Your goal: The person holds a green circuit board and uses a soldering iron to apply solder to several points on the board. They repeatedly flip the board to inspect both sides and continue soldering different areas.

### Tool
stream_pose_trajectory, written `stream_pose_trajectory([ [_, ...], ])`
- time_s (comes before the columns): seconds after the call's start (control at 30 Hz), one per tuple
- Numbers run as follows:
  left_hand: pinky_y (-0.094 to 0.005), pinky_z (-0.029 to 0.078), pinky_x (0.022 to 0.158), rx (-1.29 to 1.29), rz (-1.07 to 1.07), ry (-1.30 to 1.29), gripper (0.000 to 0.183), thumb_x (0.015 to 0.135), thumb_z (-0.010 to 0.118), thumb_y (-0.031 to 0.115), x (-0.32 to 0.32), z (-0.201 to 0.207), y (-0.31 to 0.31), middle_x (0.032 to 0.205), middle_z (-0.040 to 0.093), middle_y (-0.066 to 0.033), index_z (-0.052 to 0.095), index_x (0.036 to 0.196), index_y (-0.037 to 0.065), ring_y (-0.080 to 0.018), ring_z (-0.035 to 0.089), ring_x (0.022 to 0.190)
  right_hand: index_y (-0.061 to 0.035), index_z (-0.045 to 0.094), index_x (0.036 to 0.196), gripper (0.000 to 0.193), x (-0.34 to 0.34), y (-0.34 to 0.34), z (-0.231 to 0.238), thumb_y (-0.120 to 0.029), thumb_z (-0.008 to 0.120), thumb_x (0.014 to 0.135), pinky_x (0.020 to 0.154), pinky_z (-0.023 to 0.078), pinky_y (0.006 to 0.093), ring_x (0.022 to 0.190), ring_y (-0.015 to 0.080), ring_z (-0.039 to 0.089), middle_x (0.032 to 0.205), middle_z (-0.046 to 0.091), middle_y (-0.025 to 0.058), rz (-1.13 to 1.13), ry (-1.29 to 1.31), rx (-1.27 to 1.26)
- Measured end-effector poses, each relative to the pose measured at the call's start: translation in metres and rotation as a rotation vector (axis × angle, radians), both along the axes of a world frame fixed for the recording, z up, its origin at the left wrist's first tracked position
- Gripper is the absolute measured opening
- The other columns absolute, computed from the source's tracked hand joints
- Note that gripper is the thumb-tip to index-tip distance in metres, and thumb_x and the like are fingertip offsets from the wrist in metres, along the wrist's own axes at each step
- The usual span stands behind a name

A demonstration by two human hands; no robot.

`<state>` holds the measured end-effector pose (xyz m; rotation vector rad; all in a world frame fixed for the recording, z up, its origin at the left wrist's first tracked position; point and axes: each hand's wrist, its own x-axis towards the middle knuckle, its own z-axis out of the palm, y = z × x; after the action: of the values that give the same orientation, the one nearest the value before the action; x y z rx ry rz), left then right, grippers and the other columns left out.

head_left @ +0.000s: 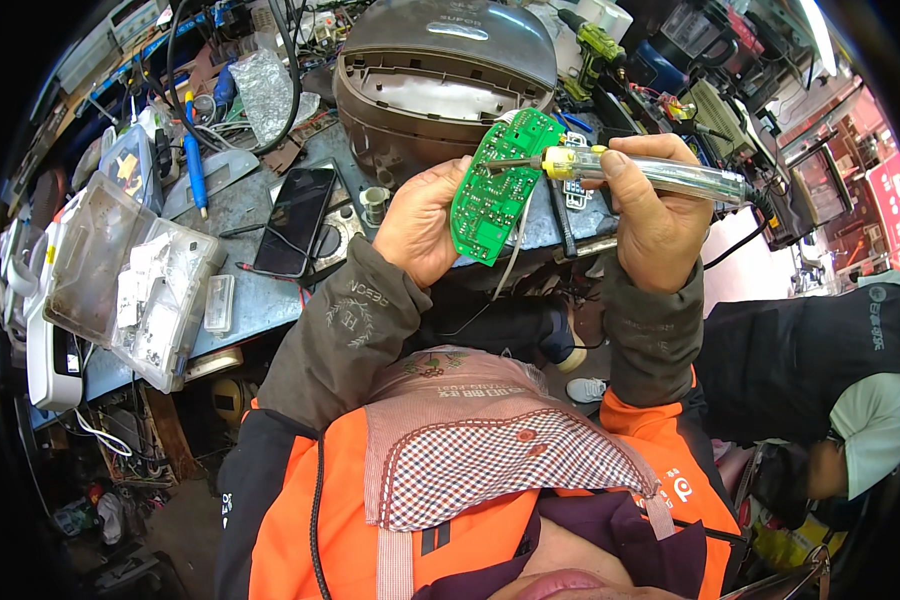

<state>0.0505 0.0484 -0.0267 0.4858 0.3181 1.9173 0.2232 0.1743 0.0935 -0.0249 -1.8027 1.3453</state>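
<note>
My left hand (pixel 420 225) grips a green circuit board (pixel 492 212) by its left edge, holding it up in front of the bench with the solder side facing me. In my right hand (pixel 660 220) is a soldering iron (pixel 695 178) with a clear handle and a yellow collar. Its metal tip points left and lies over the upper part of the board; whether it touches a joint I cannot tell. A pale wire (pixel 516 245) hangs down from the board. Behind the board stands a brown rice cooker (pixel 400 125), with an open slot in its front.
Left on the bench lie a black phone (pixel 296 222), an open clear parts case (pixel 175 290) and a blue pen-shaped tool (pixel 196 170). A green drill (pixel 598 48) lies at the back. Another person in a dark vest (pixel 800 360) is at the right. A black cord trails from the iron.
</note>
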Motion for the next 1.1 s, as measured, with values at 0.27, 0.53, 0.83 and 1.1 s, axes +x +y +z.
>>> stream_pose_trajectory([
  [0.27,-0.0344,0.065,0.093,0.002,-0.050,-0.013,0.032,0.111,0.055,0.013,0.001,0.010,-0.004,0.122,0.074,-0.0149,0.061,0.135,-0.007,-0.0200,0.075,0.105,0.0044,0.068,0.106,0.017,0.001,-0.003,-0.004,-0.005,0.078,0.097,0.071,0.060,0.0265,0.078,0.0157,0.073,0.094,0.074,0.0112,-0.031,0.009,-0.022],
  [0.53,-0.0355,0.065,0.094,0.021,-0.113,-0.064,0.033,0.111,0.055,0.013,-0.002,0.014,-0.005,0.122,0.074,-0.0162,0.061,0.136,-0.007,-0.0215,0.076,0.107,0.0044,0.068,0.106,0.014,0.001,-0.001,-0.011,-0.006,0.075,0.099,0.073,0.060,0.0281,0.078,0.0161,0.073,0.093,0.074,0.0120,-0.041,0.072,-0.024],
  [0.83,-0.0355,0.064,0.096,0.032,-0.107,-0.038,0.034,0.112,0.055,0.013,-0.004,0.006,-0.004,0.126,0.073,-0.0179,0.061,0.137,-0.008,-0.0227,0.075,0.109,0.0036,0.068,0.105,0.014,0.003,0.004,-0.010,-0.008,0.074,0.099,0.069,0.058,0.0271,0.076,0.0163,0.072,0.092,0.074,0.0119,-0.038,0.058,0.002],
  [1.1,-0.0354,0.064,0.095,0.006,-0.079,-0.024,0.033,0.112,0.055,0.014,-0.002,0.006,-0.002,0.126,0.073,-0.0167,0.061,0.138,-0.006,-0.0223,0.075,0.109,0.0027,0.069,0.101,0.012,-0.001,0.005,-0.006,-0.007,0.075,0.099,0.064,0.056,0.0255,0.068,0.0139,0.070,0.083,0.072,0.0087,-0.058,0.042,-0.003],
])
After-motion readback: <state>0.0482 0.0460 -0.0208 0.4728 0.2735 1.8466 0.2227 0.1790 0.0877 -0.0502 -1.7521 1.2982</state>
